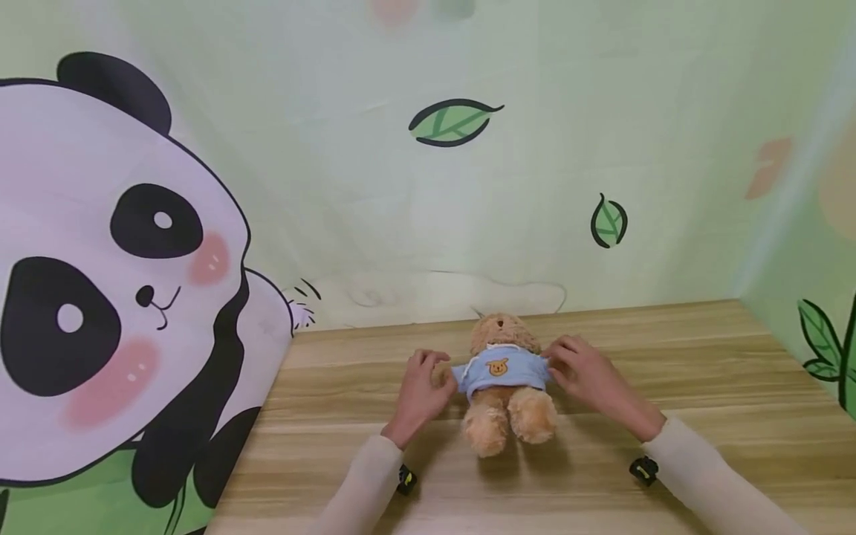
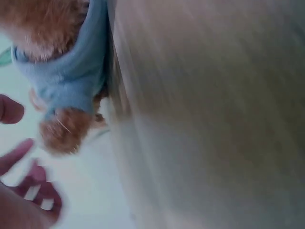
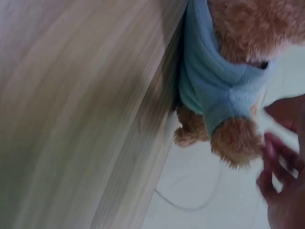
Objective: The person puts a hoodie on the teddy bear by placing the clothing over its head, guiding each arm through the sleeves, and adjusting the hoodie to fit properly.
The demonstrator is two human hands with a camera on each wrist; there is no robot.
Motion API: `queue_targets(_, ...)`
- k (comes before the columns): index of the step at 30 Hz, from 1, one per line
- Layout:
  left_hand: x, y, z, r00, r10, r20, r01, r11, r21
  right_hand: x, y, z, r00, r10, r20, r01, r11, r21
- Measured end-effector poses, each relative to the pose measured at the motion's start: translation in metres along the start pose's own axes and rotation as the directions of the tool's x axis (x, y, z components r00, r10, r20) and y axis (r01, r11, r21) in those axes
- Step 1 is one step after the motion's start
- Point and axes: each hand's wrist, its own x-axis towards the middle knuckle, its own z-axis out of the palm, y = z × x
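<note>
A brown teddy bear [image 1: 486, 423] in a light blue top [image 1: 518, 368] lies on its back on the wooden table, legs toward me. On the chest of the top is a small bear-face patch [image 1: 497, 367]. My left hand [image 1: 421, 390] is beside the arm on the bear's left side in the head view. The left wrist view shows its thumb and fingers spread apart, clear of the paw [image 2: 64, 131]. On the other side is my right hand [image 1: 588, 375]. Its fingertips sit at the edge of the other paw [image 3: 236, 142]; whether they touch it, I cannot tell.
The wood-grain table [image 1: 348, 461] ends at a pale green backdrop [image 1: 374, 215] just behind the bear's head. A large printed panda [image 1: 114, 245] covers the left side. Beige sleeves and small black wrist devices [image 1: 644, 470] are on both arms.
</note>
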Motion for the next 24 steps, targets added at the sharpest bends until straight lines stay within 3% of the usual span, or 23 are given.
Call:
queue_targets(2,0.000,0.008,0.000,0.992,0.126,0.018,-0.127,0.987,0.096,0.000,-0.004,0.003,0.997,-0.072,0.016,0.072,0.997,0.026)
queue_targets(4,-0.001,0.015,0.000,0.969,0.236,0.077,-0.246,0.955,0.167,0.000,-0.007,0.005,0.993,-0.107,0.051,0.104,0.993,0.051)
queue_targets(7,-0.001,0.023,0.002,0.928,0.331,0.172,-0.366,0.899,0.241,0.001,-0.012,0.007,0.989,-0.109,0.104,0.104,0.993,0.051)
queue_targets(9,-0.002,0.025,0.005,0.913,0.356,0.199,-0.399,0.880,0.255,0.002,-0.016,0.008,0.986,-0.109,0.125,0.104,0.994,0.044)
queue_targets(12,-0.005,0.025,0.009,0.895,0.404,0.191,-0.443,0.855,0.269,0.003,-0.022,0.008,0.983,-0.106,0.150,0.104,0.994,0.024)
queue_targets(17,-0.009,0.022,0.014,0.840,0.515,0.170,-0.542,0.792,0.280,0.002,-0.026,0.007,0.976,-0.126,0.176,0.133,0.991,-0.026)
queue_targets(19,-0.010,0.021,0.014,0.827,0.534,0.177,-0.562,0.784,0.264,0.001,-0.026,0.006,0.974,-0.145,0.177,0.152,0.988,-0.029)
queue_targets(21,-0.009,0.021,0.013,0.833,0.520,0.191,-0.553,0.801,0.231,0.001,-0.025,0.005,0.973,-0.157,0.170,0.163,0.986,-0.022)
queue_targets(24,-0.005,0.024,0.012,0.870,0.448,0.208,-0.485,0.855,0.185,0.004,-0.024,0.005,0.978,-0.138,0.156,0.140,0.990,-0.006)
